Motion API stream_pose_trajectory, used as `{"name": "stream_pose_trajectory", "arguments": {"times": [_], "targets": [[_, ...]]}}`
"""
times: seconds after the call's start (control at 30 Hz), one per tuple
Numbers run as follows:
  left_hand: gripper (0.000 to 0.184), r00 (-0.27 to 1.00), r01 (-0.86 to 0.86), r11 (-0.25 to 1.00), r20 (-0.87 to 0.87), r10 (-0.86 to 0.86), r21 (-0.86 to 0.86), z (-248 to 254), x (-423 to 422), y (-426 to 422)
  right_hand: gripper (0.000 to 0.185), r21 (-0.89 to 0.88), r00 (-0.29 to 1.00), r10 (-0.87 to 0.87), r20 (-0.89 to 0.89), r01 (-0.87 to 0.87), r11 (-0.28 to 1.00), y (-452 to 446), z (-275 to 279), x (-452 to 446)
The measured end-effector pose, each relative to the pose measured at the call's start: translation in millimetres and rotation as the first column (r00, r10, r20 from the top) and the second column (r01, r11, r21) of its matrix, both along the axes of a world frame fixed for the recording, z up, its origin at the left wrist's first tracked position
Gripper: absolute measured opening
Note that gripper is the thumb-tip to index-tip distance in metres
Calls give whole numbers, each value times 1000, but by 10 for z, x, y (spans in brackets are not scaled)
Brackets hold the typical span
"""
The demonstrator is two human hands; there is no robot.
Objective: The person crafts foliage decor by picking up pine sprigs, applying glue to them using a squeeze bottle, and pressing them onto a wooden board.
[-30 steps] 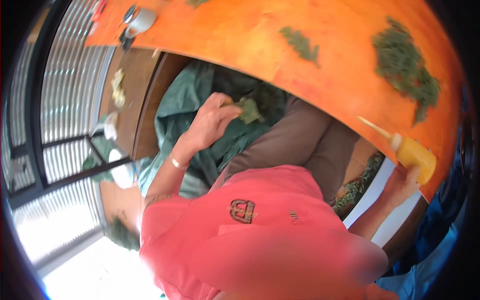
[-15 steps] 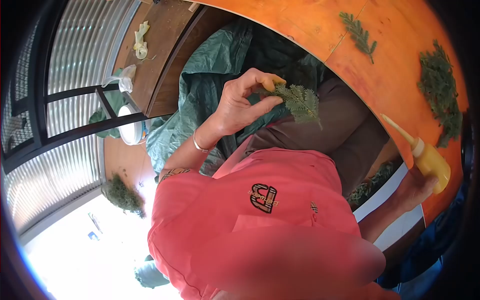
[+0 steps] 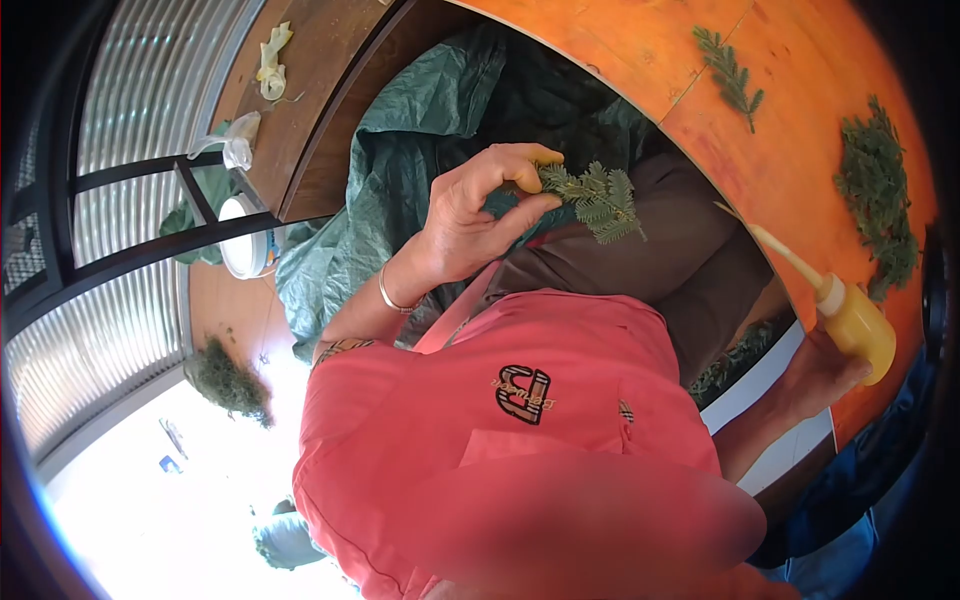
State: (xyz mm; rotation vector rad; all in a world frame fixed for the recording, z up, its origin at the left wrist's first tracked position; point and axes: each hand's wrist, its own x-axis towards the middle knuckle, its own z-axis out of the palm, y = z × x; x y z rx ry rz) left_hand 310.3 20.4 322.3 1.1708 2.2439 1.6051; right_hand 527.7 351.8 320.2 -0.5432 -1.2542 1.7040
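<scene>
Between the thumb and fingers of my left hand (image 3: 478,215) is a small green fir sprig (image 3: 600,200), held over my lap and pointing right. My right hand (image 3: 812,378) grips a yellow squeeze bottle (image 3: 862,330) at the table's edge. The bottle's long pale nozzle points up and to the left, apart from the sprig. Another fir sprig (image 3: 730,78) lies on the orange tabletop (image 3: 640,50), and a pile of green sprigs (image 3: 877,190) lies farther right.
Green sheeting (image 3: 400,150) hangs below the table, left of my legs. A white bucket (image 3: 246,238) stands at the left near a black metal frame (image 3: 120,250). Crumpled pale material (image 3: 272,62) lies on a brown wooden surface (image 3: 315,60). More greenery (image 3: 228,382) is on the floor.
The view has shifted, and the mug at the upper left has gone out of sight. The sprig in my left hand now extends farther right. My right hand still grips the bottle.
</scene>
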Motion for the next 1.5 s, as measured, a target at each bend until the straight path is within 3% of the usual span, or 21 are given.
{"name": "stream_pose_trajectory", "arguments": {"times": [0.23,0.67,0.77,0.97,1.07,1.1,1.17,1.27,1.33,1.43,1.5], "targets": [[24,999,18,1000,32,-18,15,13,46,105,98,183,987,117,114,-136,974,-522,131,-198],[24,998,46,997,45,-49,61,18,84,201,97,246,985,104,137,-136,960,-549,176,-237],[25,1000,2,988,-27,2,154,-38,77,245,95,256,984,91,153,-128,958,-543,177,-233],[25,998,22,999,52,-23,32,40,63,60,90,218,986,76,148,-108,970,-469,146,-204],[26,979,-60,970,177,104,-234,77,-7,-207,87,154,993,54,106,-71,986,-347,103,-147],[28,994,-92,886,-91,57,-455,78,-44,-267,86,113,995,42,91,-52,992,-310,73,-116],[32,820,-335,597,-538,-196,-729,62,-129,-295,84,38,998,16,64,-19,999,-213,11,-64],[39,798,-280,779,-587,-136,-561,31,-398,121,82,-55,999,-24,37,26,998,-106,-85,-13],[32,767,-129,933,-631,-120,-335,-1,-606,610,81,-85,998,-51,38,54,995,-67,-111,2],[32,710,76,978,-678,-191,-195,-152,-857,1313,82,-83,998,-57,40,60,995,-36,-121,49],[34,742,153,976,-634,-217,-156,-280,-912,1654,82,-53,994,-91,61,94,994,-25,-90,83]]}}
